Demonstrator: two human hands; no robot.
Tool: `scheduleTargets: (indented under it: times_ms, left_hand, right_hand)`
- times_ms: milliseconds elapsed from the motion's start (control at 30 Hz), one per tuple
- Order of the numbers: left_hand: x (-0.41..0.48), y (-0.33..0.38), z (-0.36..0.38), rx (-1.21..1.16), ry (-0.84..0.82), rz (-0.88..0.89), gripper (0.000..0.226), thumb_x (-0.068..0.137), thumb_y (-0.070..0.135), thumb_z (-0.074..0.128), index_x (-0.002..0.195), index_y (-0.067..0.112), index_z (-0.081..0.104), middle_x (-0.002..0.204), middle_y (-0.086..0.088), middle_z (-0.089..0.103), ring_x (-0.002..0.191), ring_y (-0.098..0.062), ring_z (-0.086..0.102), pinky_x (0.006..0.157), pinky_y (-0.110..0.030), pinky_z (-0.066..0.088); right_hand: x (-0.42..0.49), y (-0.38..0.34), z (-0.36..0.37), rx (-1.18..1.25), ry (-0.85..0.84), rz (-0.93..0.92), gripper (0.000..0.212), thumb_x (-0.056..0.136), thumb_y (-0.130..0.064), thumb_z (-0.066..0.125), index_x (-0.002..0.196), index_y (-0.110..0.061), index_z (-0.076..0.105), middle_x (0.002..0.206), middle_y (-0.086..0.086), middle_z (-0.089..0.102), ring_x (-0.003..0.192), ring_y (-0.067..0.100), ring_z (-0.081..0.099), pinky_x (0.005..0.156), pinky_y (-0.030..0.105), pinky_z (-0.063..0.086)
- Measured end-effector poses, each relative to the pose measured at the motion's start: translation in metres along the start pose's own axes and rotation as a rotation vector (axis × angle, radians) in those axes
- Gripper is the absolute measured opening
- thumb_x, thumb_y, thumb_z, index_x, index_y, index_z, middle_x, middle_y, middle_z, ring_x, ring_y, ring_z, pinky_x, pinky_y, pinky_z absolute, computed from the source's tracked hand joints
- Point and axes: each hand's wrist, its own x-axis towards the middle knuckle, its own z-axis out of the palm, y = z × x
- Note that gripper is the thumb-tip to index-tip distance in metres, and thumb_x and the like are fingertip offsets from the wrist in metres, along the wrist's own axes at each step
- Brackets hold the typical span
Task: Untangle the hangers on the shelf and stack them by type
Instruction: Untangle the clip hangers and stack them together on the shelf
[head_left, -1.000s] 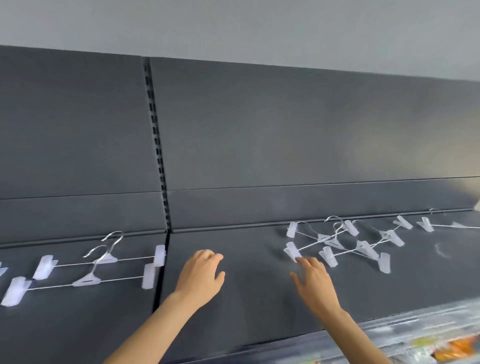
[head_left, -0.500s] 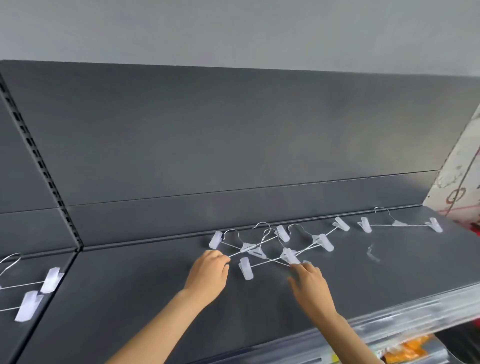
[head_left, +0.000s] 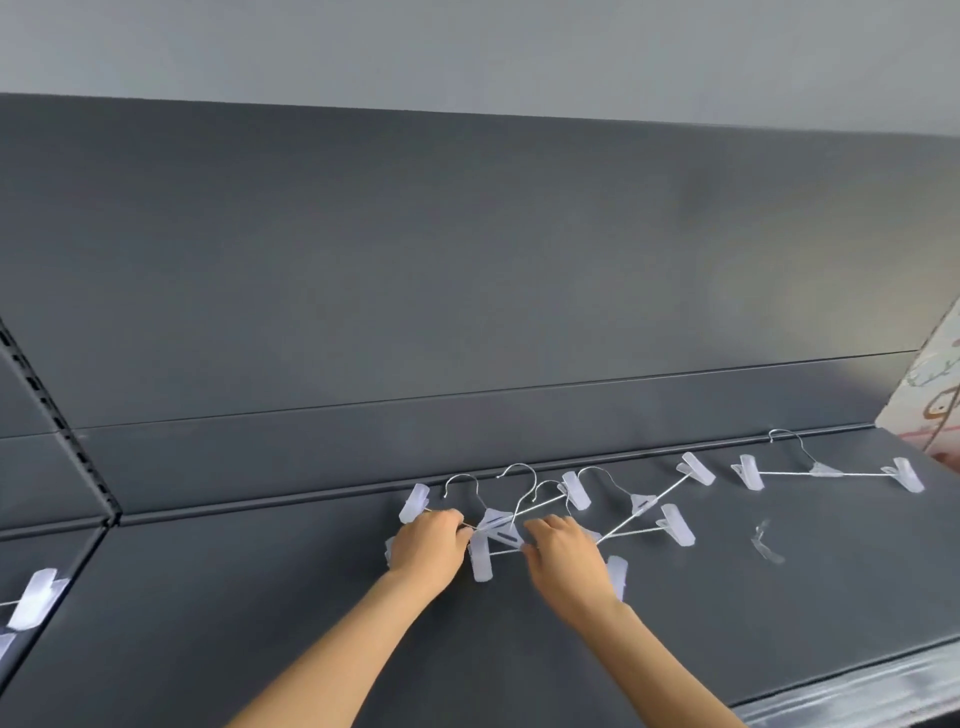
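A tangle of clear plastic clip hangers (head_left: 639, 506) with metal hooks lies crossed on the dark grey shelf (head_left: 260, 597), near its back edge. My left hand (head_left: 428, 543) rests on the left end of the tangle, fingers curled around a hanger bar beside a clip. My right hand (head_left: 563, 558) lies over the middle of the tangle, fingers bent on a hanger; its grip is partly hidden. A single clip hanger (head_left: 826, 470) lies apart to the right, flat on the shelf.
Clips of stacked hangers (head_left: 34, 597) show at the far left on the neighbouring shelf section. A slotted upright (head_left: 57, 415) divides the sections. A small clear scrap (head_left: 766, 543) lies right of the tangle. A patterned panel (head_left: 930, 395) stands at the right end.
Both hands moved forward onto the tangle and closed on hangers. My view shifted right, so the left stack slid nearly out of frame.
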Motion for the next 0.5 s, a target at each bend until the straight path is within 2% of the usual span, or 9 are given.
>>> scheduleTargets:
  times_ms: [100, 167, 233, 300, 333, 433, 467, 500]
  left_hand:
    - [0.008, 0.000, 0.000, -0.080, -0.024, -0.022, 0.024, 0.095, 0.026, 0.039, 0.080, 0.012, 0.053, 0.069, 0.000, 0.052, 0.074, -0.023, 0.047, 0.054, -0.028, 0.031]
    - [0.012, -0.001, 0.000, -0.052, -0.025, 0.000, 0.022, 0.094, 0.019, 0.041, 0.077, 0.014, 0.055, 0.077, -0.002, 0.060, 0.078, -0.019, 0.045, 0.055, -0.027, 0.033]
    - [0.016, -0.007, 0.001, -0.004, 0.004, 0.010, 0.027, 0.088, 0.010, 0.042, 0.067, 0.017, 0.058, 0.084, -0.006, 0.061, 0.080, -0.018, 0.049, 0.057, -0.027, 0.034]
    - [0.018, -0.011, -0.003, 0.037, 0.027, 0.025, 0.032, 0.085, 0.007, 0.045, 0.056, 0.019, 0.048, 0.082, -0.001, 0.055, 0.078, -0.021, 0.053, 0.059, -0.028, 0.036]
    - [0.018, -0.012, -0.007, 0.057, 0.034, 0.055, 0.033, 0.086, 0.007, 0.045, 0.056, 0.021, 0.047, 0.082, 0.002, 0.053, 0.080, -0.022, 0.053, 0.065, -0.029, 0.037]
    - [0.017, -0.013, -0.016, 0.135, 0.058, 0.159, 0.031, 0.090, 0.010, 0.043, 0.075, 0.029, 0.062, 0.087, 0.002, 0.058, 0.089, -0.022, 0.053, 0.080, -0.029, 0.038]
    - [0.016, -0.013, -0.018, 0.164, 0.061, 0.183, 0.033, 0.090, 0.010, 0.042, 0.073, 0.029, 0.062, 0.086, 0.002, 0.057, 0.087, -0.021, 0.051, 0.080, -0.027, 0.036]
    - [0.015, -0.013, -0.020, 0.189, 0.061, 0.194, 0.035, 0.090, 0.008, 0.041, 0.063, 0.028, 0.052, 0.079, 0.003, 0.053, 0.083, -0.021, 0.046, 0.078, -0.026, 0.034]
  right_hand:
    - [0.014, -0.007, 0.007, -0.034, -0.007, 0.005, 0.026, 0.095, -0.024, 0.038, 0.102, -0.007, 0.056, 0.110, 0.008, 0.061, 0.106, 0.028, 0.051, 0.086, 0.032, 0.034]
    - [0.018, -0.008, 0.011, -0.062, -0.022, 0.020, 0.025, 0.094, -0.027, 0.037, 0.098, -0.011, 0.056, 0.109, 0.007, 0.063, 0.106, 0.028, 0.052, 0.088, 0.033, 0.034]
    - [0.018, -0.006, 0.015, -0.047, -0.030, 0.007, 0.016, 0.094, -0.028, 0.037, 0.087, -0.018, 0.048, 0.106, 0.006, 0.062, 0.105, 0.026, 0.053, 0.086, 0.031, 0.032]
    - [0.015, 0.000, 0.017, -0.024, -0.038, -0.017, 0.014, 0.094, -0.029, 0.039, 0.083, -0.020, 0.040, 0.099, 0.003, 0.060, 0.103, 0.025, 0.053, 0.080, 0.029, 0.026]
    - [0.014, 0.003, 0.018, -0.006, -0.038, -0.027, 0.014, 0.093, -0.029, 0.040, 0.083, -0.021, 0.040, 0.096, 0.001, 0.060, 0.102, 0.024, 0.053, 0.077, 0.028, 0.023]
    - [0.008, 0.012, 0.019, 0.057, -0.028, -0.048, 0.013, 0.092, -0.024, 0.042, 0.093, -0.020, 0.054, 0.103, -0.004, 0.064, 0.101, 0.020, 0.053, 0.078, 0.025, 0.021]
    - [0.006, 0.014, 0.019, 0.069, -0.028, -0.058, 0.018, 0.091, -0.019, 0.042, 0.098, -0.018, 0.058, 0.104, -0.004, 0.065, 0.101, 0.019, 0.054, 0.079, 0.024, 0.021]
    - [0.004, 0.016, 0.018, 0.077, -0.035, -0.071, 0.022, 0.089, -0.015, 0.041, 0.101, -0.018, 0.059, 0.103, -0.005, 0.065, 0.101, 0.019, 0.054, 0.079, 0.023, 0.021]
